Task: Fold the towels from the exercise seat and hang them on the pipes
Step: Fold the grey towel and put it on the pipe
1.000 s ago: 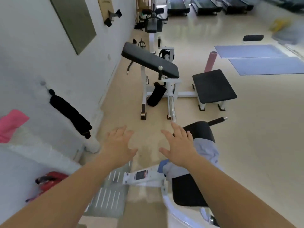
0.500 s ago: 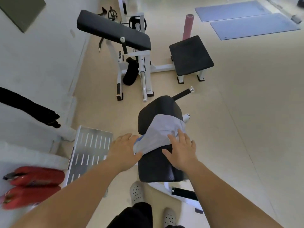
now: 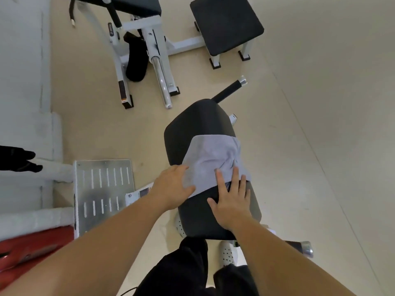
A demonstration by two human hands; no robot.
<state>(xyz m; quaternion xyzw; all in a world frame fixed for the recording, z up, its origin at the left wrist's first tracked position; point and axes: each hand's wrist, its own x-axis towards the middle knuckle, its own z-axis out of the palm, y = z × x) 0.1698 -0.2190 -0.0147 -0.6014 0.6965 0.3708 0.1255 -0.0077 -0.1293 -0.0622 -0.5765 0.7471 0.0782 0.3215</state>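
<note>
Right hand (image 3: pixel 232 201): open flat, fingers straight and spread; the palm rests on the seat (image 3: pixel 192 124), the fingertips on the near edge of the towel (image 3: pixel 211 154).
Left hand (image 3: pixel 171 189): open, fingers almost straight, touching the left edge of the towel; whether it pinches the cloth I cannot tell.
Towel: light grey, wrinkled, lying across the middle of the seat.
Seat: black pad, its far half bare.
Stool (image 3: pixel 226 22): black top, well beyond the seat.
</note>
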